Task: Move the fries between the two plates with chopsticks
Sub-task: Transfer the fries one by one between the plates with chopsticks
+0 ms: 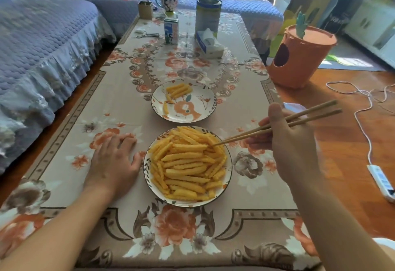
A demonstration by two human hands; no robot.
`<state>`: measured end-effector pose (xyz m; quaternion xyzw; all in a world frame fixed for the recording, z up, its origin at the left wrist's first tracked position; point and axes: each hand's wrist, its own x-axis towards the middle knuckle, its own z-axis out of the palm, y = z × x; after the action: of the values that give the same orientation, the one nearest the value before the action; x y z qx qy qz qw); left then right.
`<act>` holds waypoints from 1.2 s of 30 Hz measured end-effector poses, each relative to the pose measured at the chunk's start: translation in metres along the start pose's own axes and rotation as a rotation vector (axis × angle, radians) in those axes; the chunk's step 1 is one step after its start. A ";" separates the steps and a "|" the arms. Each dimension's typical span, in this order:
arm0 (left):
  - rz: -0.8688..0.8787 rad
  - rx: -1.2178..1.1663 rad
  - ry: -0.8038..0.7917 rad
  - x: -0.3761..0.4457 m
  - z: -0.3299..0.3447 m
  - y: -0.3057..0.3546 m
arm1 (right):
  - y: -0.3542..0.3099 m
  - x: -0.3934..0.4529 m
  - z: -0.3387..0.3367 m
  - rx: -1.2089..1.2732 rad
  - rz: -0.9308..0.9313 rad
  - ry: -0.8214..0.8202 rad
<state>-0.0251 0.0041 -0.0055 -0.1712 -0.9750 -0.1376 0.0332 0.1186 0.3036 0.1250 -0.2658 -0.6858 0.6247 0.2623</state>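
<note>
Now right hand (292,142) around chopsticks (277,125)

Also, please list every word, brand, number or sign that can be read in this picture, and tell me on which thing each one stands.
No text can be read.
Carton: blue and white print, too blurred to read.
Tin: label too blurred.
Tissue box: blue side, no legible print.
Power strip: markings too small.
Mug and far plate: flower patterns only, no words.
</note>
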 end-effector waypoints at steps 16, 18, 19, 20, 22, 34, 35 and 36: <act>0.026 0.019 0.005 0.000 0.000 0.000 | 0.009 0.040 0.019 0.022 -0.078 -0.012; 0.028 0.014 0.005 0.000 0.000 -0.001 | 0.011 0.062 0.049 -0.032 -0.082 -0.090; 0.028 0.012 0.009 0.000 0.000 -0.001 | 0.011 0.072 0.066 -0.062 -0.093 -0.119; 0.028 0.011 0.013 0.000 0.000 -0.002 | 0.011 0.081 0.085 -0.088 -0.111 -0.135; 0.031 0.007 0.016 0.000 0.000 -0.001 | 0.010 0.095 0.120 -0.146 -0.146 -0.144; 0.034 0.013 -0.002 0.001 -0.001 -0.005 | 0.020 0.114 0.181 -0.307 -0.151 -0.181; 0.034 0.009 -0.003 0.000 -0.001 -0.004 | 0.018 0.110 0.170 -0.295 -0.137 -0.176; 0.033 0.005 -0.003 0.000 -0.001 -0.004 | 0.017 0.107 0.158 -0.260 -0.119 -0.165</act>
<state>-0.0262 -0.0004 -0.0053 -0.1872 -0.9725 -0.1342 0.0347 -0.0671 0.2654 0.0977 -0.2044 -0.7946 0.5337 0.2048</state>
